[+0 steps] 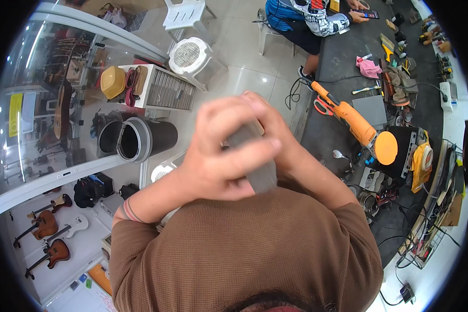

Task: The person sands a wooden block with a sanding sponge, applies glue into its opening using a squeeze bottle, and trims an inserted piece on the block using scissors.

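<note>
Head view: I see left hand [211,158] curled round grey block [263,176], centre of frame, blurred. Right hand [276,127] close against left, fingers bent; I cannot tell whether it grips block too. Orange power tool [352,120] on dark surface [343,54], right of frame. Black bin [162,136] left of centre.

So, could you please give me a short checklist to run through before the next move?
1. Grey, flat-sided block held by the left hand: ok.
2. Right hand firmly on the block: cannot tell, blurred and partly hidden.
3. Both hands clear of the orange power tool with a round orange pad: ok, it lies on the black workbench.
4. Red-handled scissors well away from the tool: not ok, they lie right beside it.
5. Tool switched off: cannot tell.
</note>
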A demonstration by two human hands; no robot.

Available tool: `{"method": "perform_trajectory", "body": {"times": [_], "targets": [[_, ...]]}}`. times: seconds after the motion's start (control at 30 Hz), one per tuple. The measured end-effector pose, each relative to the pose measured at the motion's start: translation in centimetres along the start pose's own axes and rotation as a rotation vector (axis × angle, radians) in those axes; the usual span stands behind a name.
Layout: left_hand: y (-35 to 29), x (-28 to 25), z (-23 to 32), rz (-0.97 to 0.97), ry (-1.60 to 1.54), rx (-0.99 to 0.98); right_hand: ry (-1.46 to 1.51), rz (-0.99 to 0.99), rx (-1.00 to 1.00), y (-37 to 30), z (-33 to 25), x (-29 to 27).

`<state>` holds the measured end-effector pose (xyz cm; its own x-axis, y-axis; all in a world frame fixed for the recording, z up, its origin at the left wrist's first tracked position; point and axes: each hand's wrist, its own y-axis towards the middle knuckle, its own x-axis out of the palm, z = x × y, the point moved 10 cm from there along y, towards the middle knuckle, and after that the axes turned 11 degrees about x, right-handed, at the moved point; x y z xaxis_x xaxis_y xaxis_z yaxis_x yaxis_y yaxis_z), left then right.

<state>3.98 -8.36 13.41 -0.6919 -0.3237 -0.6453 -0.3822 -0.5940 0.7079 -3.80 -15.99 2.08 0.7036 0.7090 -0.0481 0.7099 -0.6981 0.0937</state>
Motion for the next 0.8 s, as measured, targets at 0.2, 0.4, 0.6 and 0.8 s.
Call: {"method": "perform_trajectory", "body": {"times": [0.2,0.4,0.6,0.8], "targets": [[0.7,0.5,0.9,-0.065,-0.023,0.081,-0.011,0.010,-0.044,-0.9,-0.8,0.1],[0.7,0.3,-1.2,0.004,-0.007,-0.020,-0.008,0.070,0.020,-0.3,-0.3,-0.6],[0.5,-0.2,-2.7,-0.017,0.029,-0.059,-0.068,0.136,0.075,-0.5,-0.1,-0.9],[0.2,-0.3,-4.8,0.076,0.008,-0.202,-0.030,0.081,0.059,-0.9,-1.1,-1.0]]}}
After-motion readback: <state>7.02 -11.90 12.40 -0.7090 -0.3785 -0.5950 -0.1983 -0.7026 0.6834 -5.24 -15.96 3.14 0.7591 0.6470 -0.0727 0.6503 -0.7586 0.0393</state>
